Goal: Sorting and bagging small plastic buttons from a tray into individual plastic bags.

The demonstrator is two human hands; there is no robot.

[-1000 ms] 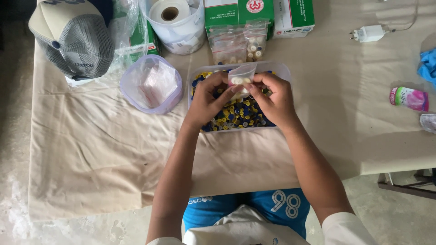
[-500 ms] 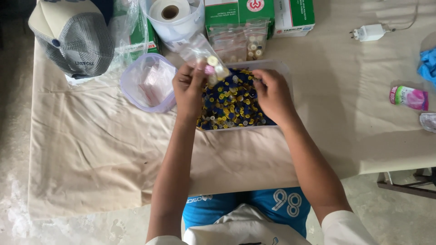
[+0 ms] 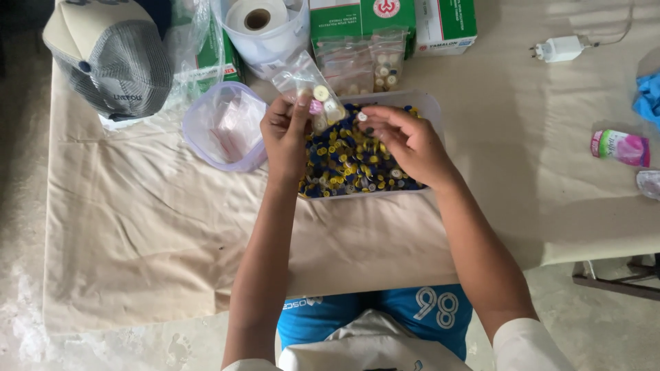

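Note:
My left hand (image 3: 287,135) pinches a small clear plastic bag (image 3: 307,88) that holds a few round caps, white, cream and pink. The bag hangs over the left end of a clear plastic tray (image 3: 431,110) filled with many small blue, yellow and white caps (image 3: 344,156). My right hand (image 3: 405,142) rests over the tray's middle, and its fingertips pinch a small white cap (image 3: 361,117) just to the right of the bag.
A round clear tub (image 3: 225,125) sits left of the tray. Behind are filled small bags (image 3: 357,65), green boxes (image 3: 361,17), a paper roll (image 3: 258,17) and a cap hat (image 3: 110,58). A white charger (image 3: 560,48), a pink packet (image 3: 620,147) and blue gloves (image 3: 647,99) lie right.
The hands, held together over the tray a second ago, have come apart. The left hand lifted the bag up and left; the right hand reached down to the caps and pinched one.

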